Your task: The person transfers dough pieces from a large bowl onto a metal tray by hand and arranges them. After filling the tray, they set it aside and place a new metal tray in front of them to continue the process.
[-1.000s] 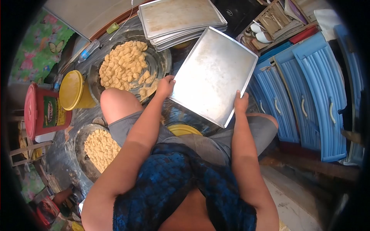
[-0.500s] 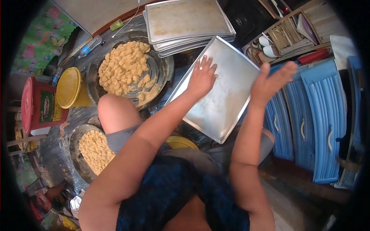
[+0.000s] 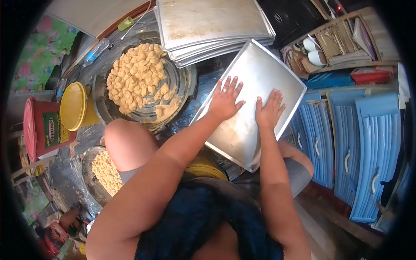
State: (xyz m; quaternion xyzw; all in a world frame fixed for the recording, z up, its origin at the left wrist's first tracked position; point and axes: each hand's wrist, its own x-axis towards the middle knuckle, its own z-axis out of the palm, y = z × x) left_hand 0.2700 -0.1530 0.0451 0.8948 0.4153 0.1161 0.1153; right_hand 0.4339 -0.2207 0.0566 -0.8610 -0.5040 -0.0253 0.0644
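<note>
A shiny metal baking tray (image 3: 255,69) lies at a slant in front of me, over the lap. My left hand (image 3: 225,99) rests flat on its left half, fingers spread, with a ring on one finger. My right hand (image 3: 269,108) lies on the tray's right half, fingers stretched out. Neither hand grips anything. Left of the tray stands a wide dark basin (image 3: 188,82) holding a heap of tan dough pieces (image 3: 134,78). A smaller round pan (image 3: 88,177) with smaller dough bits (image 3: 106,173) sits by my left knee, partly hidden by the leg and arm.
A stack of metal trays (image 3: 212,21) stands behind. On the left are a yellow bucket (image 3: 73,106), a red bucket (image 3: 34,125) and a plastic bottle (image 3: 96,52). Blue drawers with pale handles (image 3: 351,156) line the right, below a wooden shelf box (image 3: 338,43).
My right hand has come down from the raised position at the tray's right edge onto its surface. My left hand stays on the tray. The view has shifted slightly.
</note>
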